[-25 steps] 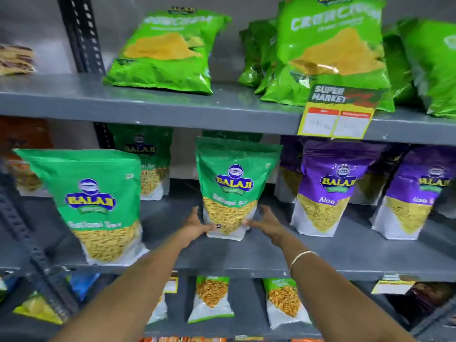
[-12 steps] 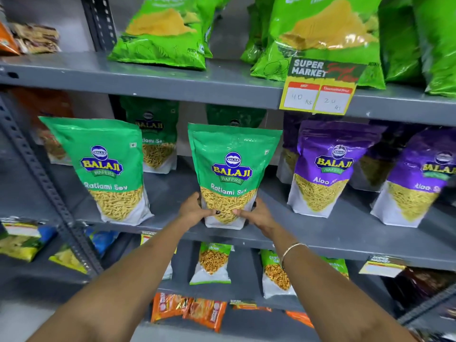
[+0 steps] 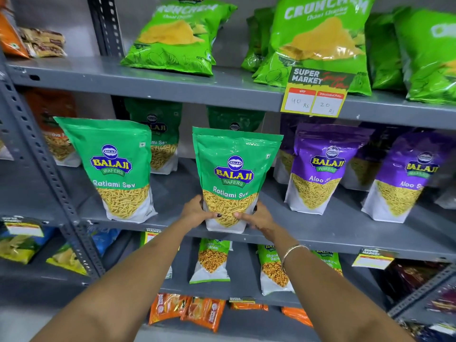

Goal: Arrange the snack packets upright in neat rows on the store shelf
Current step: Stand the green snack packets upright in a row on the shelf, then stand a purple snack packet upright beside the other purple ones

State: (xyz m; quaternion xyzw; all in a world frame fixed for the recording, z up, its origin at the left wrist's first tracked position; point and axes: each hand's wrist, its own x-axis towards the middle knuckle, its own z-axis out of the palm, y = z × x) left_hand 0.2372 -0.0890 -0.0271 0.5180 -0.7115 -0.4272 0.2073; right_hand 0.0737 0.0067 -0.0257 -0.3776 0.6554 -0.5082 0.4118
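A green Ratlami Sev packet (image 3: 234,169) stands upright near the front edge of the grey middle shelf (image 3: 333,233). My left hand (image 3: 196,213) grips its lower left corner and my right hand (image 3: 256,218) its lower right corner. A second green Ratlami Sev packet (image 3: 116,166) stands upright to the left. Two more green packets (image 3: 158,134) stand behind in shadow. Two purple Aloo Sev packets (image 3: 320,166) stand upright to the right.
Bright green Crunchem bags (image 3: 180,33) lie on the top shelf, with a yellow price tag (image 3: 315,95) on its edge. Small green Chana packets (image 3: 212,260) stand on the shelf below, orange packets (image 3: 187,309) lower still. A perforated upright post (image 3: 49,169) runs at left.
Both hands have drawn the middle green packet forward, from mid-shelf to the front edge, and now grip it more closely. The camera has dropped and shifted, bringing lower shelves into view.
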